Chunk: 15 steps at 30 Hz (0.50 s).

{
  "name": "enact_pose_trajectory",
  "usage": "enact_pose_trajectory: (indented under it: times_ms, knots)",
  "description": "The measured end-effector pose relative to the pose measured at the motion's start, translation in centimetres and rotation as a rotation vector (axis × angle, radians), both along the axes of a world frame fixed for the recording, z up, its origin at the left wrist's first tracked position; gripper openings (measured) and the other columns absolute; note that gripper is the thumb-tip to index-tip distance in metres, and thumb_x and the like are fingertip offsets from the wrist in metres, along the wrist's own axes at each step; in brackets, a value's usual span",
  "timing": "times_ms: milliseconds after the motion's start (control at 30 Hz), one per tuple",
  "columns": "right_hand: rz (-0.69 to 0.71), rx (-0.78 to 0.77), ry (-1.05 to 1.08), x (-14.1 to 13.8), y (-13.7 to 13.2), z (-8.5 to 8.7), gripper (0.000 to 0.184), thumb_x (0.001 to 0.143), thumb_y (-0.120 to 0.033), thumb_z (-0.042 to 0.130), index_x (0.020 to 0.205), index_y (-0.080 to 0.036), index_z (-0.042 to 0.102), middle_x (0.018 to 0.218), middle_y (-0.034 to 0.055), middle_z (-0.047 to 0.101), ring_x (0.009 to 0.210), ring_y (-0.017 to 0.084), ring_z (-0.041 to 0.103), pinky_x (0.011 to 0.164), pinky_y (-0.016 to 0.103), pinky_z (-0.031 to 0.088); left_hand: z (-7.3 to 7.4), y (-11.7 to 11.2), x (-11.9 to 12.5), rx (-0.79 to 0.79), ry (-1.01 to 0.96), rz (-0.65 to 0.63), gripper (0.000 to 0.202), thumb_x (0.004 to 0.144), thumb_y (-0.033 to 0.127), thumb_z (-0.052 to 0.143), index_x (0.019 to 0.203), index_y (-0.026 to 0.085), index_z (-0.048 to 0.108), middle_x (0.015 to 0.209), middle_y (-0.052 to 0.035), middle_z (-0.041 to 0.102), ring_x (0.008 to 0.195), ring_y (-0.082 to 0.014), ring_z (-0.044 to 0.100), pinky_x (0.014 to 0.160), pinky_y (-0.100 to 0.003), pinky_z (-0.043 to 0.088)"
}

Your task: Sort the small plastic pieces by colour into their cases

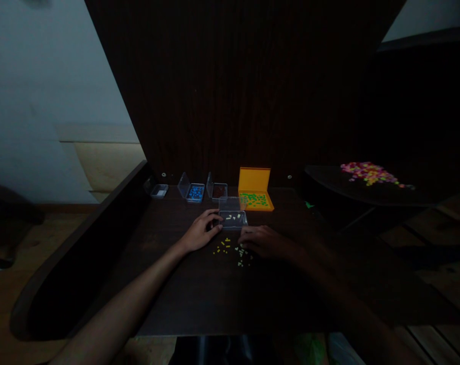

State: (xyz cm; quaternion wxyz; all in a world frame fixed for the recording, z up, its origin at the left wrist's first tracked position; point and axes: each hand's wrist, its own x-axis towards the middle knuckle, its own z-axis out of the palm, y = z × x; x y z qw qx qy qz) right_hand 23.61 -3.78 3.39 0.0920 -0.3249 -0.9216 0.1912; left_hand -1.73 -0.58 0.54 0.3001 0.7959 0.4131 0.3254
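A small clear plastic box [233,219] with its lid up sits in the middle of the dark table [199,289] and holds a few pale yellow pieces. My left hand [200,232] rests beside it, fingers curled against its left side. My right hand [260,240] lies just below the box, fingers bent down onto a scatter of small yellow pieces [230,249] on the tabletop. Whether it has one pinched is hidden in the dim light.
Behind stand an open orange box [254,190] with green pieces, a clear box with blue pieces [195,192], a clear box with dark red pieces [218,190] and a small clear box [159,190] at far left. A heap of mixed coloured pieces [368,173] lies on a dark round surface at right.
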Motion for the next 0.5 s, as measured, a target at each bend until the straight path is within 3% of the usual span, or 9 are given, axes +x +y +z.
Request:
enact_pose_trajectory:
  times_ms: [500]
  knots:
    - [-0.077, 0.1, -0.174, -0.65, -0.22, -0.32, 0.015, 0.098, -0.023, 0.042, 0.098, -0.02, 0.057, 0.103, 0.0036, 0.062, 0.078, 0.013, 0.058, 0.063, 0.025, 0.032, 0.25, -0.1, 0.06, -0.006, -0.002, -0.001, 0.021, 0.086, 0.032, 0.057, 0.1, 0.018, 0.066, 0.133, -0.0111, 0.053, 0.075, -0.0132, 0.058, 0.077, -0.033, 0.052]
